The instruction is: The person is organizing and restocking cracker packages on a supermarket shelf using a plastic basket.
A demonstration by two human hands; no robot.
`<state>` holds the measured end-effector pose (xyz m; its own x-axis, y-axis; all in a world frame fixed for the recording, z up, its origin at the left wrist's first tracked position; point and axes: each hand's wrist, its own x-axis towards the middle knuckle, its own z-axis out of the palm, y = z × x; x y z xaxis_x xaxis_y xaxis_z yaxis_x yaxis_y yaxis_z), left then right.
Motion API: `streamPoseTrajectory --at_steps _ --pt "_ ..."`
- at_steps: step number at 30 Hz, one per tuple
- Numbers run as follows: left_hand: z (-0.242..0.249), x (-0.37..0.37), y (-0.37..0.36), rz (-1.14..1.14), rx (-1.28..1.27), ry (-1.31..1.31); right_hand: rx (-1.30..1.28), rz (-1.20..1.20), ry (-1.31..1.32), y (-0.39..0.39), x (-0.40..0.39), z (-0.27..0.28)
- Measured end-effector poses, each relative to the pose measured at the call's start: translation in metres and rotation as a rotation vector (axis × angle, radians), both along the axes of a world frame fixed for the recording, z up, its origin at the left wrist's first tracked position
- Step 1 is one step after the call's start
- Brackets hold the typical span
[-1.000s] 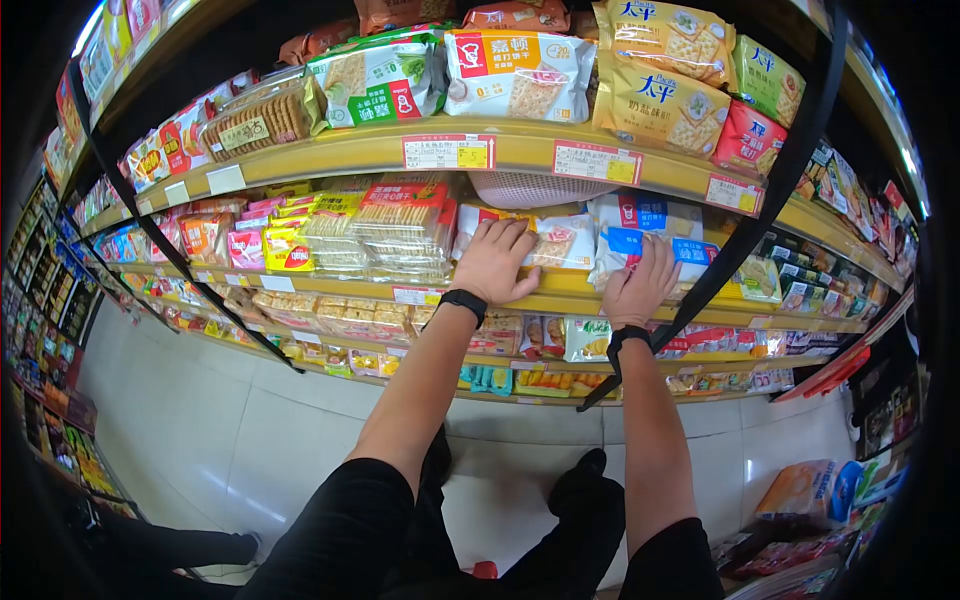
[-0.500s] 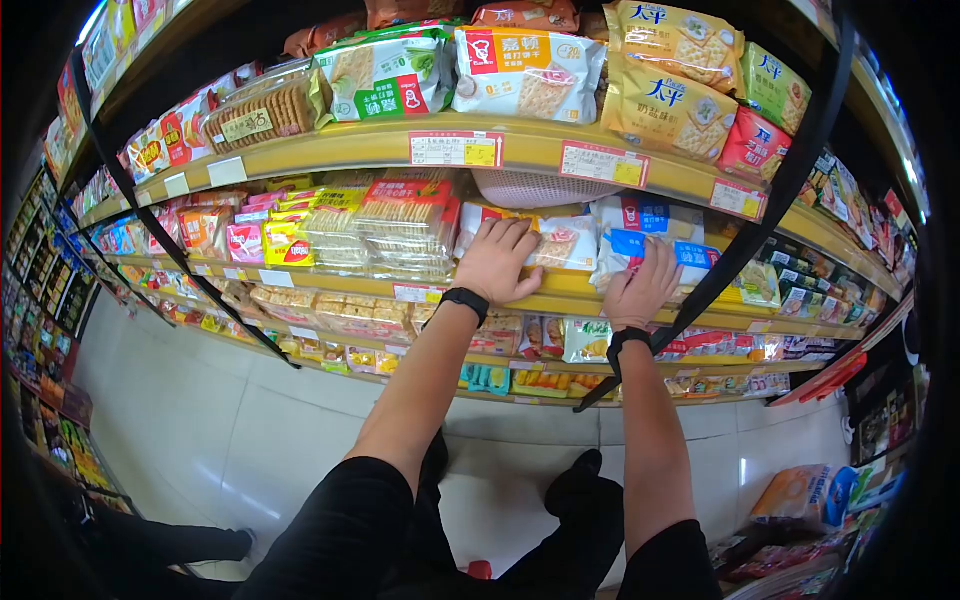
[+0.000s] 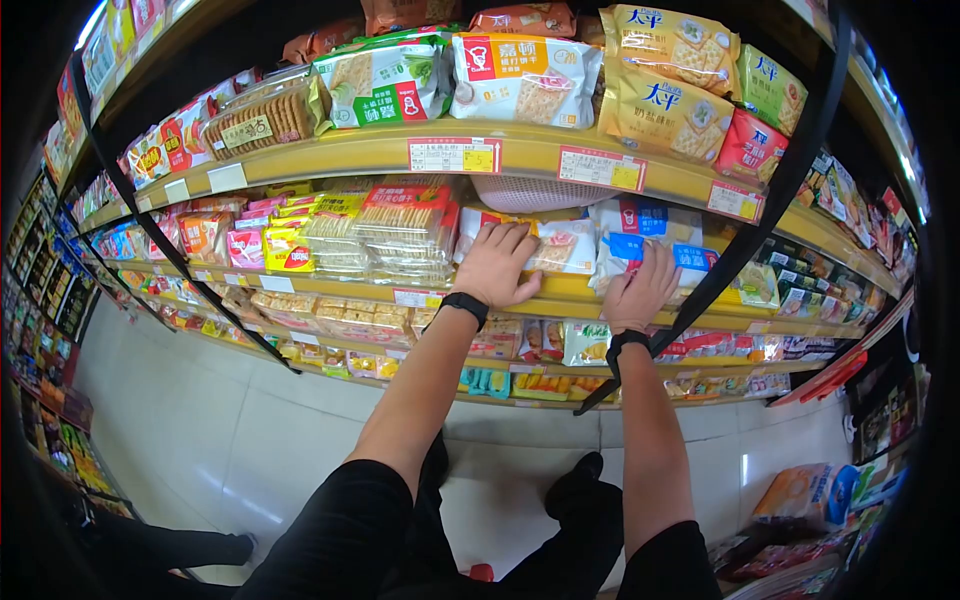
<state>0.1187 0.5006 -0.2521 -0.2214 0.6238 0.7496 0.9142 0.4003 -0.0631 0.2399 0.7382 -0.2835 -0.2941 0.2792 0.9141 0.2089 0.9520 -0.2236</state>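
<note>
My left hand (image 3: 497, 265) lies over an orange and white pack of crackers (image 3: 568, 247) on the middle shelf, thumb apart from the fingers. It covers the pack's left part. To its right, my right hand (image 3: 643, 290) rests on a blue and white pack of crackers (image 3: 697, 262), fingers stretched over the front. Both packs remain on the shelf, and another blue and white pack (image 3: 650, 217) sits just behind the right one. Left of my left hand stand clear packs of sandwich crackers with red tops (image 3: 408, 228).
The upper shelf edge (image 3: 350, 155) carries price labels and more cracker packs above my hands. Black slanted posts (image 3: 770, 215) flank the shelf. A woven light basket (image 3: 545, 194) sits behind the packs. Another person's leg (image 3: 180, 542) is at the lower left, and bagged goods (image 3: 800, 497) are at lower right.
Both hands stay on the same packs, with hardly any movement. The view has shifted very slightly.
</note>
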Motion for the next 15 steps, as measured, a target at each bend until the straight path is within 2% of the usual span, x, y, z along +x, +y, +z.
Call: streamPoseTrajectory --at_steps 15 --pt "-0.0006 -0.0008 -0.0001 -0.002 -0.007 0.005 -0.014 0.01 -0.011 -0.0009 0.0004 0.0"
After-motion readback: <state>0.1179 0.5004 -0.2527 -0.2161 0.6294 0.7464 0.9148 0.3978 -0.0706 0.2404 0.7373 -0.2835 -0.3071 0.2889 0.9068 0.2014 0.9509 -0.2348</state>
